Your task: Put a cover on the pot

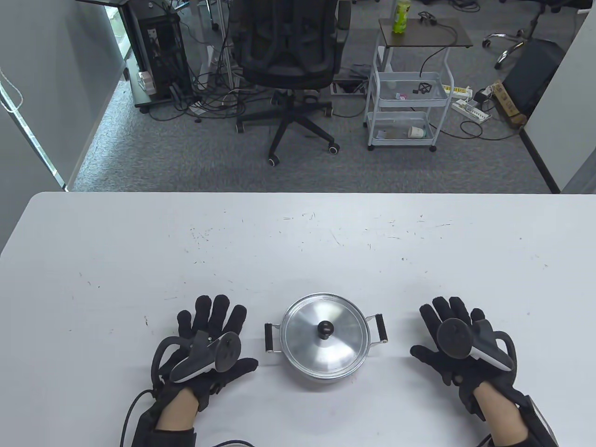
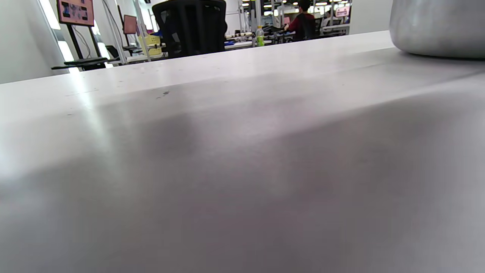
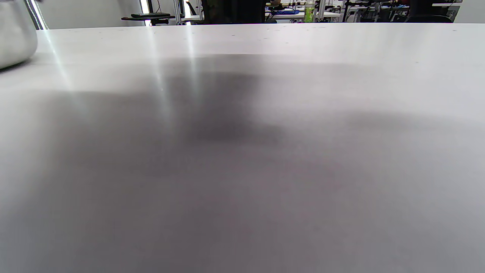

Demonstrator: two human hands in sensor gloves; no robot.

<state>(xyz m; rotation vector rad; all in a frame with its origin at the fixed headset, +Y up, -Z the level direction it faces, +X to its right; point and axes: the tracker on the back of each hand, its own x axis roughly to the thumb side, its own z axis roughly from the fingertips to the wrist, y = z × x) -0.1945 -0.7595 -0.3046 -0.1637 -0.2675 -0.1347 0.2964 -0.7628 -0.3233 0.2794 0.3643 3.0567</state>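
**Covered pot between 2 resting gloved hands**

A small steel pot (image 1: 324, 368) stands on a white worktop (image 1: 298, 242), close to its near edge and about midway across. Its lid (image 1: 325, 334) sits flat on the rim, closing the pot, with 1 black knob (image 1: 325, 329) at the lid's centre. 2 black side handles stick out from the pot, 1 to its left (image 1: 269, 338) and 1 to its right (image 1: 381, 328).

Just left of the pot, apart from it, lies the left hand (image 1: 212, 347) in a black sensor glove, palm down on the worktop. Its fingers (image 1: 216, 311) are spread wide and flat and hold nothing. A tracker (image 1: 205, 356) is strapped across its back.

Right of the pot, a little farther off than the left hand, lies the right hand (image 1: 454, 347), also gloved, palm down, with its own tracker (image 1: 465, 342). Its fingers (image 1: 444, 309) are likewise splayed open and grip nothing.

In the left wrist view, the pot's rounded steel wall (image 2: 439, 26) fills the upper right corner above the worktop. In the right wrist view, a sliver of that wall (image 3: 15, 38) shows at the upper left.

Beyond the pot, past the far edge of the worktop, a black office chair (image 1: 291, 56) stands on grey carpet, with a white wheeled cart (image 1: 405, 102) to its right carrying a green bottle (image 1: 400, 16).
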